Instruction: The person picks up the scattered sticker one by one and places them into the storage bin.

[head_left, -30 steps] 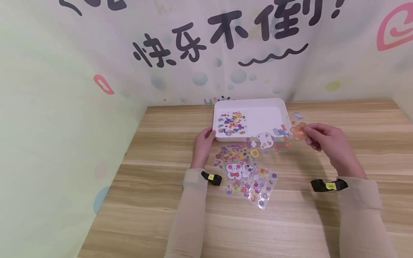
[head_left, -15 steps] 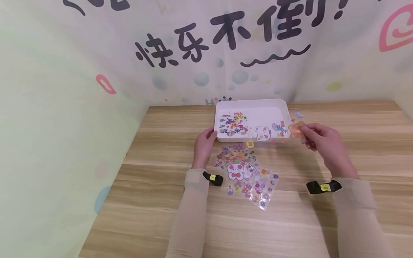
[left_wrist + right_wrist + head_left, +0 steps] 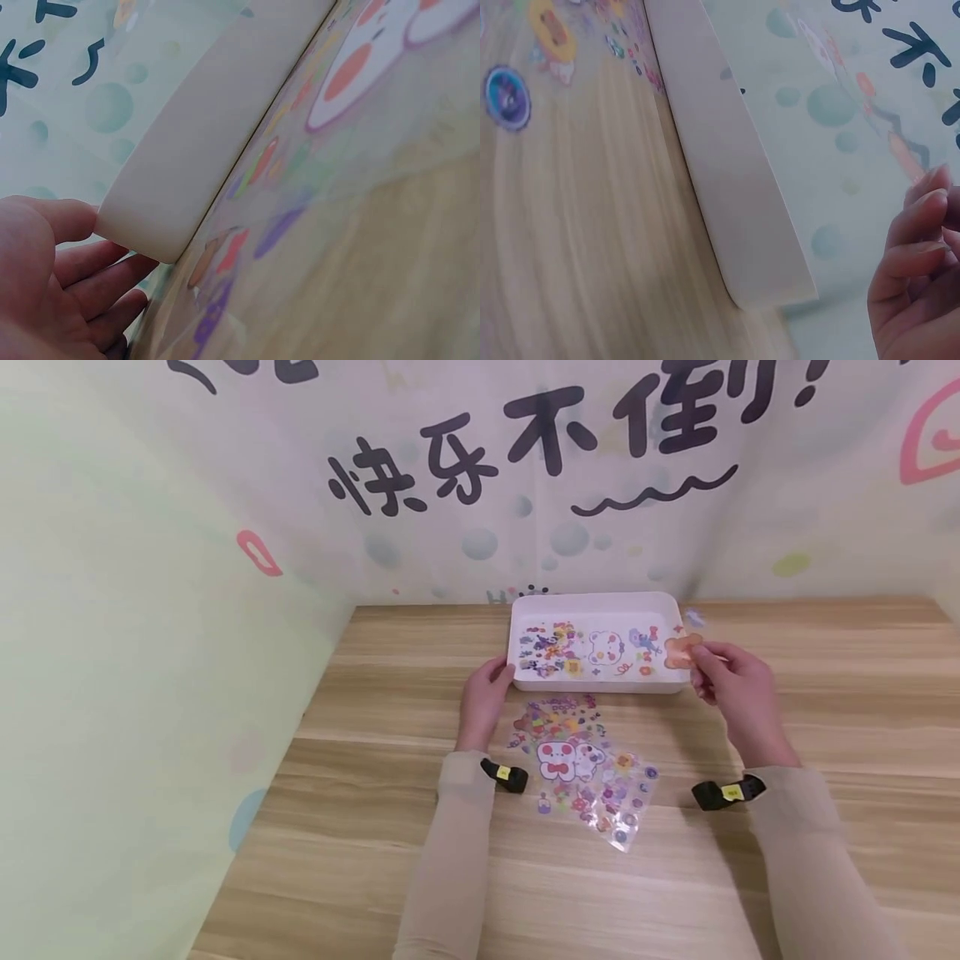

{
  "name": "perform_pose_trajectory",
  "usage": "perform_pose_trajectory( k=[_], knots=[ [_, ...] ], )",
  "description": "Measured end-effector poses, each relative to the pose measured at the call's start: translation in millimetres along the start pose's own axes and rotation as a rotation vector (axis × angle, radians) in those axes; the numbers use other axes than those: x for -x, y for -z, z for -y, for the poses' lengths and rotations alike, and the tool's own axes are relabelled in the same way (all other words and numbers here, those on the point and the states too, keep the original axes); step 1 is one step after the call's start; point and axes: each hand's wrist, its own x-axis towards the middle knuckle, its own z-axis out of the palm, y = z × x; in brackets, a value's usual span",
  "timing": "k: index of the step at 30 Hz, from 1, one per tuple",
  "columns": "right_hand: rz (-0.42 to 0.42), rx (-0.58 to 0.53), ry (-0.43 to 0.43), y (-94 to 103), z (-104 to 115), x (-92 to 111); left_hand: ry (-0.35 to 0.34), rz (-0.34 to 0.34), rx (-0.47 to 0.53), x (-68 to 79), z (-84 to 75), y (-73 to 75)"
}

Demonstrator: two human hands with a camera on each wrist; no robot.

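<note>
A shallow white tray (image 3: 603, 687) stands at the back of the table. My left hand (image 3: 482, 703) holds its front left corner, with the thumb at the rim and the fingers by the outer wall in the left wrist view. My right hand (image 3: 738, 689) pinches the right edge of a clear sticker sheet (image 3: 678, 653), printed with an orange bear, a white bear and small motifs. This sheet hangs over the tray, tilted in the right wrist view. Another sticker sheet (image 3: 538, 647) with small colourful prints lies in the tray's left part, partly overlapped by the held one.
Several clear sticker sheets (image 3: 600, 793) lie overlapping on the wooden table (image 3: 375, 827) in front of the tray. A printed cloth (image 3: 465, 435) with black characters hangs right behind the tray, and a pale green cloth (image 3: 135, 652) hangs along the left side.
My right hand has carried the sticker sheet left and away from me, from in front of the tray to over it. My left hand has stayed at the tray's corner.
</note>
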Motion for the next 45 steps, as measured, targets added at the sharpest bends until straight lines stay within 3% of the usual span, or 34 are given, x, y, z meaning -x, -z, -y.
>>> perform_pose_trajectory(
  k=[8,18,32,45],
  knots=[
    [0.015,0.096,-0.015,-16.5,-1.8,-11.6,-0.001,-0.002,-0.008,0.4,0.7,-2.2],
    [0.035,0.192,-0.051,-22.5,-5.3,-22.6,0.022,-0.002,-0.003,2.5,-0.3,-5.3],
    [0.049,0.233,-0.030,-44.8,-6.9,-49.0,0.017,0.000,-0.015,1.3,1.1,-5.5],
    [0.044,0.308,-0.022,-59.1,-14.3,-57.0,0.021,-0.016,-0.027,0.5,-0.5,-1.6]
  ],
)
